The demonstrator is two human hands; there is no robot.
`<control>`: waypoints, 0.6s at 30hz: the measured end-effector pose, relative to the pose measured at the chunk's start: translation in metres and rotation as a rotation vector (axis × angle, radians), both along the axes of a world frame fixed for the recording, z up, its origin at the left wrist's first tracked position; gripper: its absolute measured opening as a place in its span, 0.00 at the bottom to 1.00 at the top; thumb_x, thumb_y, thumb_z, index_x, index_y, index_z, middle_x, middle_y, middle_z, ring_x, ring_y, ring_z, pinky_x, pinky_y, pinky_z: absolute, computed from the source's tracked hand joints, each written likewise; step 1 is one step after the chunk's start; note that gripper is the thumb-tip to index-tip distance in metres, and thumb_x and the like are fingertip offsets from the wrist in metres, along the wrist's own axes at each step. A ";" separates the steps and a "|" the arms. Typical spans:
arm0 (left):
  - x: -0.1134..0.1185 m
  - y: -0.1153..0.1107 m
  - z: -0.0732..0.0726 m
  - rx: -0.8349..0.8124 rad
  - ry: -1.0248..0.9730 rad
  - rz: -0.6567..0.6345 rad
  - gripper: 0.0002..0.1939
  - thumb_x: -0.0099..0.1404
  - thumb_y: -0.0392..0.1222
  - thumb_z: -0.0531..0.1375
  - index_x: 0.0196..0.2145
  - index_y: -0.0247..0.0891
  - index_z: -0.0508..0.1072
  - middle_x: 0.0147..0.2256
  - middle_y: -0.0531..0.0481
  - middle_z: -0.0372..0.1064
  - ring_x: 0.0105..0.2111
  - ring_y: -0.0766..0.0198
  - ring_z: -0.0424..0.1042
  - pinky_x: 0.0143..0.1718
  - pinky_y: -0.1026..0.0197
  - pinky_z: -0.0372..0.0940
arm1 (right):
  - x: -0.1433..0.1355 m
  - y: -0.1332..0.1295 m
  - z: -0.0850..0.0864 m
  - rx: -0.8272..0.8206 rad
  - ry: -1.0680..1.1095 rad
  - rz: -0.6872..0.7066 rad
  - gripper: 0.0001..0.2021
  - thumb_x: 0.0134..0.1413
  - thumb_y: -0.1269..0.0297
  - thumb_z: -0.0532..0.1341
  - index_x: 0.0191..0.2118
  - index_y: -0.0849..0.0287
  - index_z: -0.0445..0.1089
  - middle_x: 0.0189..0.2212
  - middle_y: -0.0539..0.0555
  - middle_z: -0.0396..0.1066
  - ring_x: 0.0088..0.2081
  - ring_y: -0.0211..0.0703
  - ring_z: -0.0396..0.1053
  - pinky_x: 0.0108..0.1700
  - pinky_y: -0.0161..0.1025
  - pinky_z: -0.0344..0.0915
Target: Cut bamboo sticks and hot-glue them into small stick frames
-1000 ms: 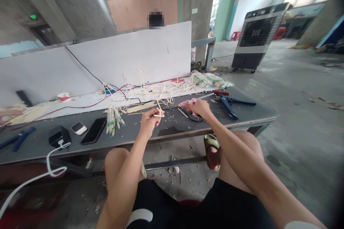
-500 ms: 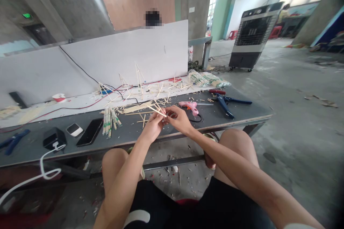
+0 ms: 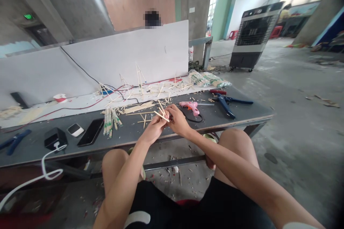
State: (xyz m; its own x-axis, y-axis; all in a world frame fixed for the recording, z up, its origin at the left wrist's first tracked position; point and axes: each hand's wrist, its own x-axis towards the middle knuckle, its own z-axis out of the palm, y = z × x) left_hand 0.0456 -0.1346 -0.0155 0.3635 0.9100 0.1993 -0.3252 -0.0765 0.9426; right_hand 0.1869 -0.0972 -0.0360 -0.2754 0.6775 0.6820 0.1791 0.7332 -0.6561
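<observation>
Over the front edge of the dark workbench (image 3: 129,128), my hands meet around a few joined pale wooden sticks (image 3: 160,115). My left hand (image 3: 152,131) is closed on the sticks from the left, their ends sticking up past the fingers. From the other side my right hand (image 3: 178,121) pinches the same sticks near their lower ends; its fingertips are partly hidden. Just beyond my right hand lies a pink glue gun (image 3: 191,107). Loose sticks (image 3: 141,107) form a pile behind my left hand, with a small crossed stick piece (image 3: 145,120) nearby.
Blue-handled cutters (image 3: 225,105) lie at the right. Wrapped stick bundles (image 3: 109,121), a black phone (image 3: 91,132) and a black charger block (image 3: 55,139) occupy the left. Stick frames (image 3: 139,78) stand along the white partition (image 3: 120,61). Plastic-bagged sticks (image 3: 208,78) sit far right.
The sticks in my hands have tilted more upright and shifted slightly right and down. Both hands keep hold of them.
</observation>
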 end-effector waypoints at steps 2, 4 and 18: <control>-0.001 -0.001 0.003 0.030 0.048 -0.003 0.11 0.66 0.47 0.63 0.33 0.38 0.68 0.33 0.52 0.59 0.33 0.66 0.61 0.38 0.64 0.63 | 0.003 0.003 0.001 -0.041 0.080 -0.016 0.05 0.55 0.69 0.59 0.38 0.59 0.71 0.40 0.58 0.68 0.40 0.46 0.67 0.42 0.42 0.65; -0.004 -0.001 0.005 0.099 0.140 0.039 0.10 0.66 0.47 0.64 0.33 0.38 0.70 0.35 0.50 0.63 0.36 0.64 0.65 0.41 0.61 0.66 | 0.010 0.007 0.004 -0.173 0.223 -0.009 0.07 0.59 0.63 0.59 0.40 0.58 0.71 0.37 0.55 0.69 0.36 0.43 0.67 0.40 0.41 0.65; -0.009 0.002 -0.001 0.395 0.477 0.296 0.11 0.63 0.47 0.65 0.34 0.36 0.82 0.34 0.43 0.75 0.34 0.58 0.73 0.34 0.61 0.67 | 0.028 0.001 0.023 -0.698 0.634 0.357 0.16 0.39 0.54 0.75 0.33 0.57 0.78 0.29 0.51 0.75 0.28 0.36 0.65 0.32 0.38 0.64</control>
